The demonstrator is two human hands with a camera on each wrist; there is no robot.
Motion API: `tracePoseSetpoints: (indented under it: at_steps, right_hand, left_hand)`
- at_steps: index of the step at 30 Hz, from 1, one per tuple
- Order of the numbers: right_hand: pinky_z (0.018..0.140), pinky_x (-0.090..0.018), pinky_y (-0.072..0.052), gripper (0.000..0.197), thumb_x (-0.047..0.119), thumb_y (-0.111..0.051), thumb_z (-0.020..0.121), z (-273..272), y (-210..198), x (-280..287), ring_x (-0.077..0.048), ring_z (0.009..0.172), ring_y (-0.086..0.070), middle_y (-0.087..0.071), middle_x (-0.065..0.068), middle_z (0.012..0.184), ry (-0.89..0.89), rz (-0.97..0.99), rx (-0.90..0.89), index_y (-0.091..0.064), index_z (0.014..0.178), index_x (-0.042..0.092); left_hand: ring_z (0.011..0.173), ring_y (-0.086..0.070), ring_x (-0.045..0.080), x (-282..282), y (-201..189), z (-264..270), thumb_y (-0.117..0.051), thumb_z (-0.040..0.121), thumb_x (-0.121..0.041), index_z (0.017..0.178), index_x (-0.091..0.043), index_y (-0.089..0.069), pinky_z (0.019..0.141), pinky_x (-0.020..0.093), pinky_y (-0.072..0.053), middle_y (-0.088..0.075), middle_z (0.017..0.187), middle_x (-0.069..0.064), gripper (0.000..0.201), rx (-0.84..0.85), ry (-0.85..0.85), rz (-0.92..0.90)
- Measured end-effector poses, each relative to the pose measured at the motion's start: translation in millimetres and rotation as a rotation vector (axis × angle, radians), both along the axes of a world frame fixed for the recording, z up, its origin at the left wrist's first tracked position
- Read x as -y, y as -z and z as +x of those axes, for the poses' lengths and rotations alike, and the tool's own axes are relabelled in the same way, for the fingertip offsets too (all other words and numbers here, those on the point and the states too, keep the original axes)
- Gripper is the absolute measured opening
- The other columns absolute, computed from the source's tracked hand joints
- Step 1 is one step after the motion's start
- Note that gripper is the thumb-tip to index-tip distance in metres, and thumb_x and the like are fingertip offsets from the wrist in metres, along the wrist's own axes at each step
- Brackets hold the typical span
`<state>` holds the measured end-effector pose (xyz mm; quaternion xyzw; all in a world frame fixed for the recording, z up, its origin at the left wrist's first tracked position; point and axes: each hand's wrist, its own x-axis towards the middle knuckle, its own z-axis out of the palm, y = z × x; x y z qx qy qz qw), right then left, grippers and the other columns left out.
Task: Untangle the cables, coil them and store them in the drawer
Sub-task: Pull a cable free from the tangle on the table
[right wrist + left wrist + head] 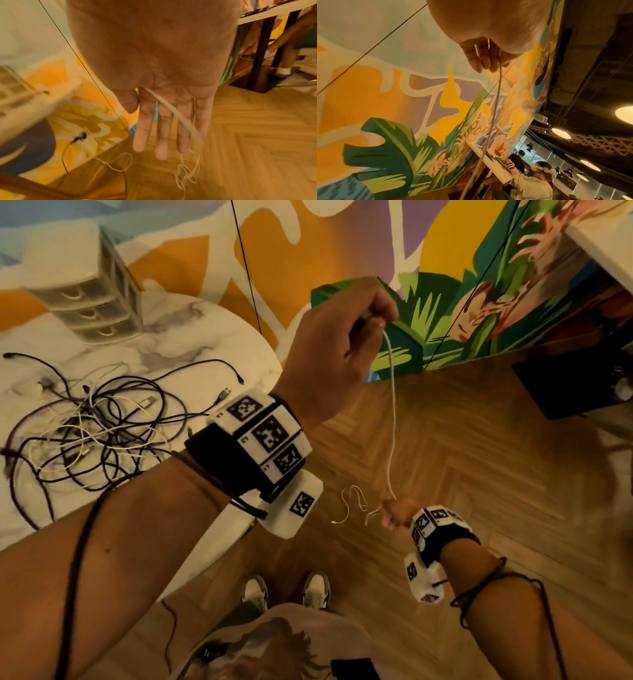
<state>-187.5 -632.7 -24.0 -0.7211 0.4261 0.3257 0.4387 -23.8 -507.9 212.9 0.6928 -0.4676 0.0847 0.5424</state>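
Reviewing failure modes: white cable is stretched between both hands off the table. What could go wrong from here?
1. The right hand has straight fingers; the white cable only runs across them and could slip free.
2. Its loose tail hangs kinked above the floor and may re-knot.
3. The tangled pile on the table remains unsorted.

The cable [391, 419] strung between the two hands is white, while the tangle of cables [92, 433] on the table mixes dark purple, black and white strands. The table [191, 337] is white marble with grey veining, the small drawer unit [89, 292] on it looks pale beige, though it is blurred, and the floor [479, 491] is warm brown wood in a herringbone pattern. The wall mural [388, 108] carries orange, yellow, lilac and pale blue shapes with green leaves, and both wristbands [260, 436] are black with white blocks bearing black-and-white square markers.
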Motion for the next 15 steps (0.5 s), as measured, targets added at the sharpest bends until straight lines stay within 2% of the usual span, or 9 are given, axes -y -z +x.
tracePoseSetpoints:
  at_steps: [1, 3, 5, 6, 8, 9, 11, 13, 15]
  right_hand:
    - [0.040, -0.020, -0.042, 0.045, 0.024, -0.033, 0.103, -6, 4, -2, -0.011, 0.032, -0.049, -0.054, 0.002, 0.036, 0.110, 0.050, -0.043, -0.055, 0.069, 0.004]
    - [0.035, -0.015, -0.032, 0.050, 0.025, -0.032, 0.102, -7, -6, 0, -0.013, 0.026, -0.041, -0.046, -0.001, 0.031, 0.267, 0.069, -0.042, -0.054, 0.063, 0.003]
    - [0.030, -0.012, -0.028, 0.039, 0.015, -0.037, 0.099, 8, -31, 9, -0.009, 0.027, -0.039, -0.046, -0.001, 0.038, 0.302, -0.007, 0.053, -0.047, 0.062, 0.011]
    - [0.029, -0.013, -0.028, 0.036, 0.013, -0.039, 0.098, 19, -48, 15, -0.008, 0.028, -0.039, -0.044, -0.003, 0.046, 0.335, -0.016, 0.148, -0.043, 0.062, 0.014]
    - [0.030, -0.016, -0.026, 0.041, 0.022, -0.040, 0.099, 44, -88, 22, -0.011, 0.027, -0.031, -0.032, -0.003, 0.051, 0.572, 0.169, 0.421, -0.039, 0.058, 0.016]
    - [0.032, -0.018, -0.025, 0.044, 0.029, -0.039, 0.099, 52, -108, 22, -0.011, 0.030, -0.027, -0.027, 0.000, 0.049, 0.693, 0.288, 0.563, -0.037, 0.057, 0.017]
    - [0.035, -0.021, -0.026, 0.045, 0.035, -0.036, 0.099, 68, -149, 15, -0.009, 0.036, -0.023, -0.024, 0.006, 0.046, 0.767, 0.473, 0.746, -0.036, 0.058, 0.019]
    - [0.038, -0.022, -0.026, 0.046, 0.036, -0.032, 0.101, 82, -184, 4, -0.009, 0.039, -0.022, -0.025, 0.008, 0.045, 0.734, 0.565, 0.870, -0.036, 0.058, 0.019]
    - [0.037, -0.022, -0.025, 0.048, 0.038, -0.031, 0.101, 90, -203, -2, -0.008, 0.037, -0.020, -0.025, 0.007, 0.043, 0.724, 0.609, 0.931, -0.036, 0.058, 0.018]
  left_hand:
    - [0.066, -0.047, -0.004, -3, 2, 2, -0.049, 0.089, -0.001, 0.089, 0.002, -0.060, 0.062, 0.007, -0.035, -0.056, 0.078, -0.002, 0.012, -0.002, -0.020, 0.006]
    - [0.070, -0.048, 0.000, -11, 13, 5, -0.049, 0.088, -0.008, 0.090, -0.003, -0.061, 0.062, 0.011, -0.037, -0.057, 0.081, -0.001, 0.013, 0.018, -0.020, 0.107]
    - [0.072, -0.048, 0.007, -21, 34, 5, -0.046, 0.086, -0.019, 0.090, -0.008, -0.062, 0.061, 0.014, -0.038, -0.056, 0.081, -0.002, 0.019, 0.127, 0.047, 0.323]
    - [0.073, -0.048, 0.009, -26, 47, 5, -0.045, 0.085, -0.022, 0.089, -0.010, -0.063, 0.061, 0.017, -0.038, -0.054, 0.081, -0.004, 0.022, 0.196, 0.096, 0.434]
    - [0.083, -0.052, 0.016, -32, 78, 1, -0.046, 0.087, -0.022, 0.095, -0.010, -0.066, 0.067, 0.026, -0.044, -0.057, 0.089, 0.000, 0.025, 0.229, 0.146, 0.677]
    - [0.092, -0.053, 0.018, -32, 93, -4, -0.047, 0.089, -0.021, 0.102, -0.012, -0.067, 0.075, 0.031, -0.047, -0.059, 0.098, 0.003, 0.025, 0.167, 0.159, 0.795]
    - [0.107, -0.053, 0.022, -25, 115, -18, -0.049, 0.092, -0.018, 0.112, -0.014, -0.066, 0.089, 0.034, -0.045, -0.058, 0.114, 0.006, 0.027, 0.003, 0.208, 0.959]
    - [0.106, -0.055, 0.021, -15, 120, -32, -0.050, 0.092, -0.015, 0.110, -0.013, -0.067, 0.089, 0.031, -0.044, -0.061, 0.112, 0.007, 0.025, -0.106, 0.269, 0.914]
    - [0.091, -0.060, 0.015, -1, 112, -40, -0.054, 0.091, -0.016, 0.098, -0.012, -0.068, 0.080, 0.027, -0.047, -0.064, 0.097, 0.002, 0.016, -0.168, 0.328, 0.760]
